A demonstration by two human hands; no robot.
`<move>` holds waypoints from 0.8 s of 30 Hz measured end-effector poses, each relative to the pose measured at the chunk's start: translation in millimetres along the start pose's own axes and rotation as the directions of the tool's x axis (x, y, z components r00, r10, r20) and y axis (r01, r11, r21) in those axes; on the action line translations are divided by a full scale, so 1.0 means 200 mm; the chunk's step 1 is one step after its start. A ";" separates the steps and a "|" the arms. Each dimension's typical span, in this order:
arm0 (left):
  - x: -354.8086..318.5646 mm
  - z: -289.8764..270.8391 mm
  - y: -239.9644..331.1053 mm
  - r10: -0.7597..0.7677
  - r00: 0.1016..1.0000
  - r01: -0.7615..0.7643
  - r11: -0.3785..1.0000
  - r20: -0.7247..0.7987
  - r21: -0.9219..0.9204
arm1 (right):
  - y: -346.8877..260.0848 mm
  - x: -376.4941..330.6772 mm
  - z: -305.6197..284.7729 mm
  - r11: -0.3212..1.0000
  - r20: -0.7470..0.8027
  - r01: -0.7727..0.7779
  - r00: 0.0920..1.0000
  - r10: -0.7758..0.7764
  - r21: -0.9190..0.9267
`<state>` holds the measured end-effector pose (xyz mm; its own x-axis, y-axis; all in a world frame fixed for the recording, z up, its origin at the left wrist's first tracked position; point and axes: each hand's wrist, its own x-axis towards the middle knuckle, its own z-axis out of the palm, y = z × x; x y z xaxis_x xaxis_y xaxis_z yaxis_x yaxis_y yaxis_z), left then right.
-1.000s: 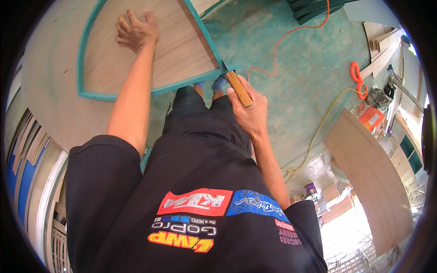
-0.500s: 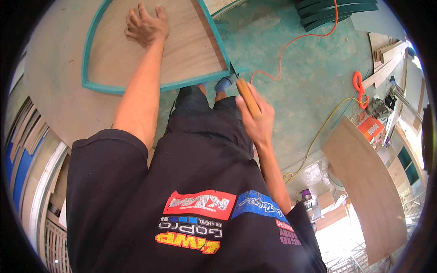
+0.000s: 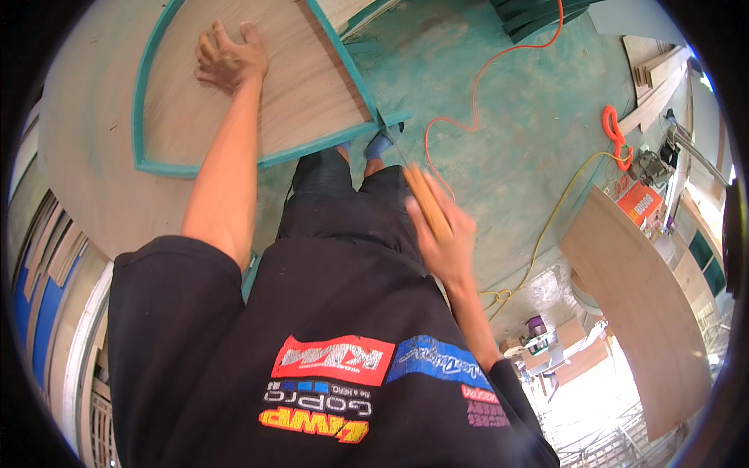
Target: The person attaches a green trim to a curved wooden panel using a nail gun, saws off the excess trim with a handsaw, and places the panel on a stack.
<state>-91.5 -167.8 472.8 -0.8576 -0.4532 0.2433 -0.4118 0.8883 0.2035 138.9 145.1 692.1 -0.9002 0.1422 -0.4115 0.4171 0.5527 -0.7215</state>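
One blurred wooden-handled tool (image 3: 427,201), blade indistinct.

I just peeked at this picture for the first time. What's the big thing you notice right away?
First comes the fan-shaped wooden panel with a teal edge, at the top, with the left hand pressed flat on it. Next is the right hand, blurred in the middle, closed around a tool with a wooden handle pointing toward the panel's corner. A bright orange cable snakes over the green floor to the right.
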 end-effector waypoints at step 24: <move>0.01 -0.05 0.07 -0.024 0.999 0.025 0.999 0.031 -0.024 | 0.00 0.16 0.11 0.990 0.070 -0.139 0.988 0.137 0.031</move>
<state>-96.0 -156.8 484.7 -0.8568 -0.4717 0.2085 -0.4251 0.8748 0.2322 113.8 131.4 666.1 -0.8238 0.1588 -0.5442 0.5421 0.5017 -0.6741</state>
